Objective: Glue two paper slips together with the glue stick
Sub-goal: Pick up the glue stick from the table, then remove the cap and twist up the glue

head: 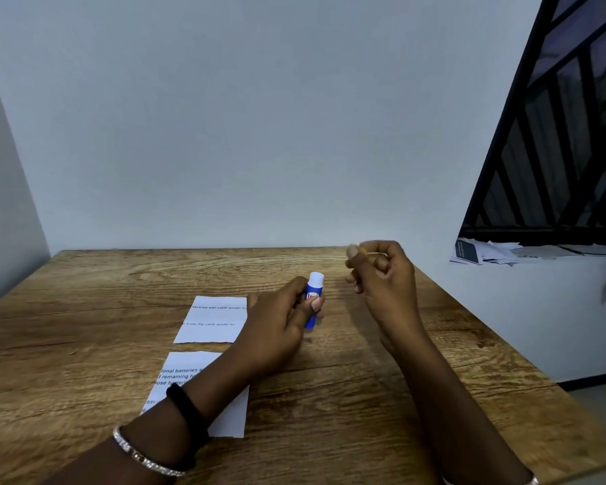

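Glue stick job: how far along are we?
Done: nothing joined yet; the far slip and near slip lie apart on the table. In hand: the left hand holds the glue stick; the right hand hovers beside it, fingers curled, contents unclear. Left: glue one slip, press both together.

Black band (186,404) and studded silver bracelet (144,456) worn above the left hand (277,320); a pale bangle (534,480) above the right hand (382,274).

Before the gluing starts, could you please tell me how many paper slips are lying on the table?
2: the farther slip lies left of the glue stick; the nearer slip lies partly under the left forearm.
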